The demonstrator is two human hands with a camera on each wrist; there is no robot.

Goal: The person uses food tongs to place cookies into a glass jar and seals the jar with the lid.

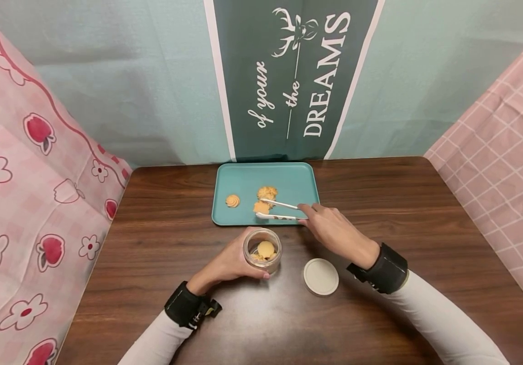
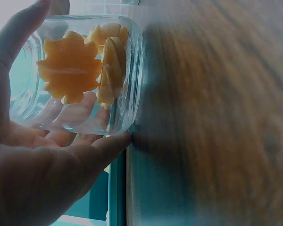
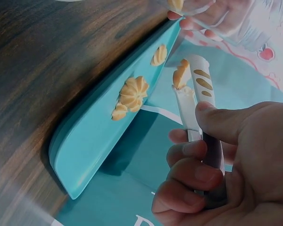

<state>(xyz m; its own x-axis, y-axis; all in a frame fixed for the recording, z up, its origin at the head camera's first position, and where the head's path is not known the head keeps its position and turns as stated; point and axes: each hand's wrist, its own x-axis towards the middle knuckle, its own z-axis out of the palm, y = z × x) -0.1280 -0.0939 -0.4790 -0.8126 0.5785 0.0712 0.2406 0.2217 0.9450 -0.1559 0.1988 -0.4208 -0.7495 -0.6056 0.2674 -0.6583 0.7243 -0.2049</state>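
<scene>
My left hand (image 1: 229, 263) grips a small clear glass jar (image 1: 262, 249) that stands on the wooden table, with cookies inside (image 2: 73, 66). My right hand (image 1: 332, 228) holds white tongs (image 1: 279, 210) with brown marks, their tips closed around a cookie (image 1: 261, 207) just above the teal tray (image 1: 289, 177). In the right wrist view the tongs (image 3: 198, 94) pinch that cookie (image 3: 180, 74). Two more cookies lie on the tray, one at its left (image 1: 232, 201) and one further back (image 1: 267, 192).
The jar's round white lid (image 1: 321, 276) lies flat on the table to the right of the jar. Pink patterned cloths hang at both sides, and a dark green banner (image 1: 293, 76) hangs behind the tray.
</scene>
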